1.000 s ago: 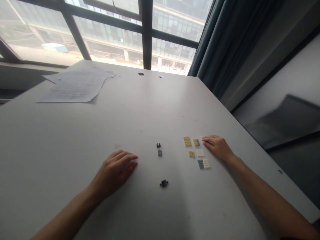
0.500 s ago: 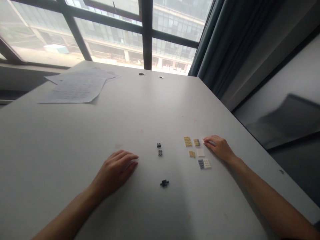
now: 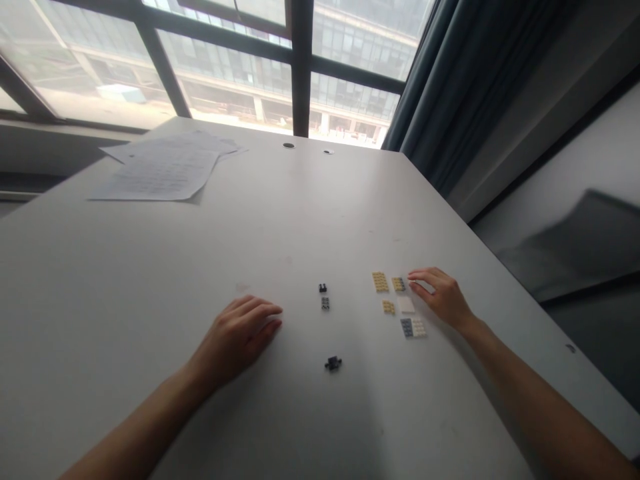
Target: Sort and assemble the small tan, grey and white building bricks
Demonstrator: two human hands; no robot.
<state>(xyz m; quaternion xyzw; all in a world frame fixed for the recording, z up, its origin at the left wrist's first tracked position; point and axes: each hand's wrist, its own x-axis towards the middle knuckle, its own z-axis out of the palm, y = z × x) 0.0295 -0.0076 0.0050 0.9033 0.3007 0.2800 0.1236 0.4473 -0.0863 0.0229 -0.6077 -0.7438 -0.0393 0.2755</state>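
Head view, left to right: a sheaf of papers [image 3: 163, 172] lies far off at ten o'clock on the pale bench [image 3: 310, 220]. Nearer, the left hand [image 3: 239, 337] rests palm down, fingers [image 3: 264, 312] loosely together and holding nothing. At its three o'clock, apart from it, sit three small dark bricks [image 3: 325, 303], two close together and one nearer the person. Further right comes a cluster of tan and white plates [image 3: 399, 303] in short rows. The right hand [image 3: 444, 298] lies just at the cluster's three o'clock, fingers [image 3: 421, 275] slightly spread and extended flat, gripping nothing, their tips touching or nearly touching the small tan plate [image 3: 399, 284] at its nine o'clock. That hand is much the nearer to the plates
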